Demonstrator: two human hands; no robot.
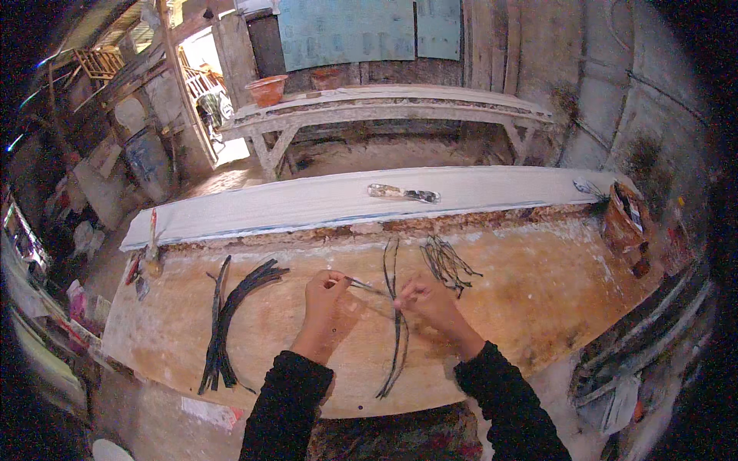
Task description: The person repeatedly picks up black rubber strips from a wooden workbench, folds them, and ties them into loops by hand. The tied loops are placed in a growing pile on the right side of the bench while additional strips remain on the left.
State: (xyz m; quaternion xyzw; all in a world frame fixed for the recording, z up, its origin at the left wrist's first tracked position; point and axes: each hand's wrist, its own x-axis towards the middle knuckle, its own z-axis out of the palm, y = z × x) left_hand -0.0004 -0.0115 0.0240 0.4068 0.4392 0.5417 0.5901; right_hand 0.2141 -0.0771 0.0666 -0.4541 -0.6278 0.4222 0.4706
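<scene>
My left hand point(326, 300) pinches one end of a thin dark strip point(366, 286) between thumb and fingers. The strip slants across to my right hand point(430, 306), whose fingers are pressed together and slightly blurred. Under the right fingertips, long dark strips point(396, 346) run up and down the wooden board point(307, 384), crossing the slanted piece. Left of my hands lies a thick bundle of black flat strips point(221, 326), fanned at its top end. Beyond my right hand rests a looser bunch of thinner dark strands point(449, 263). What material they are, I cannot tell.
A white plank point(292, 202) borders the board's far side, bearing a scraper-like tool point(403, 193). At the right end hangs or stands an orange-brown container point(624, 219). A brush-like tool point(153, 246) is at the left end. Farther back, an orange bowl point(267, 91) sits on a bench point(384, 114).
</scene>
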